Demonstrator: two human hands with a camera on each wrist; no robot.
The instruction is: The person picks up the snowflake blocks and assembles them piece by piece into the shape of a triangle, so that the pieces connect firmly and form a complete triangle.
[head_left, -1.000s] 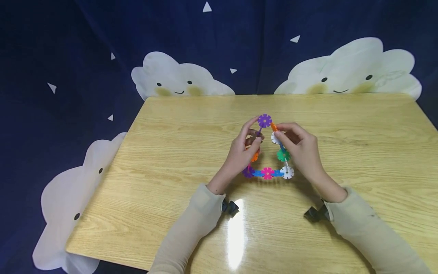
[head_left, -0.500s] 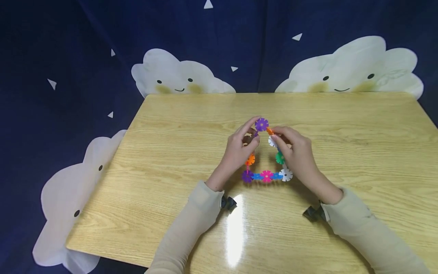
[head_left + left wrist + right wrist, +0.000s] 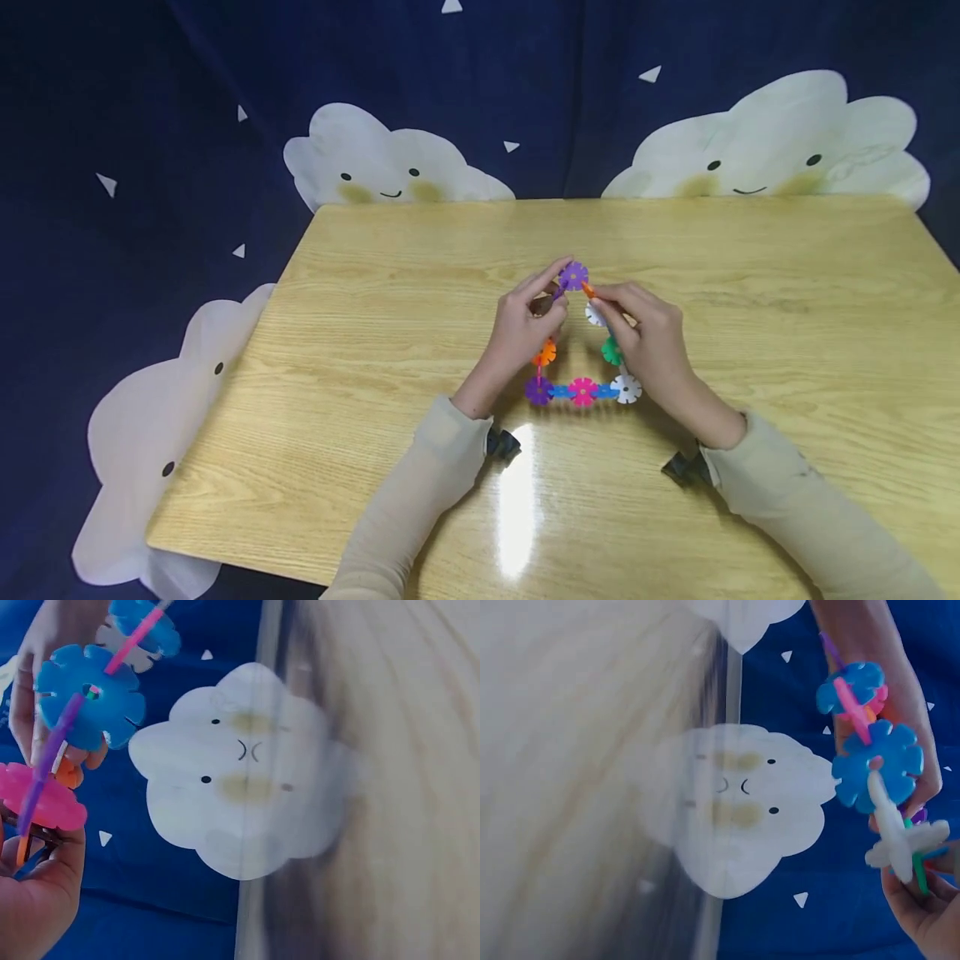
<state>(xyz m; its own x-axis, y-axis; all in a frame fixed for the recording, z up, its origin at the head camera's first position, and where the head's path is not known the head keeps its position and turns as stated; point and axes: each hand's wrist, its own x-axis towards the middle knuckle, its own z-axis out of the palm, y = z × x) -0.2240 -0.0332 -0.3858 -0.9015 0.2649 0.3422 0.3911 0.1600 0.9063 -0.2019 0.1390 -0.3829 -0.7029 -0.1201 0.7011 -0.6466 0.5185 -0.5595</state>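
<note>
Notched plastic interlocking discs are linked into a loop held above the table, between the hands. A purple disc [image 3: 573, 276] tops it; a white disc [image 3: 626, 389], a pink disc [image 3: 582, 392] and another purple disc [image 3: 538, 391] line the near side, with blue discs [image 3: 90, 697] between. My left hand [image 3: 527, 327] grips the loop's upper left, thumb and fingers around a piece below the top purple disc. With thumb and fingertips, my right hand [image 3: 656, 333] pinches an orange disc [image 3: 588, 289] against the top purple disc's lower right edge. Whether their slots are engaged, I cannot tell.
The wooden table [image 3: 360, 333] spreads beneath the hands, with a bright reflection near its front. Dark blue cloth [image 3: 420, 67] with cloud figures hangs behind and at the left. Black wrist devices [image 3: 503, 444] sit under both sleeves.
Both hands and the loop have moved slightly left and down in the head view. The orange disc in the right hand has come closer against the top purple disc.
</note>
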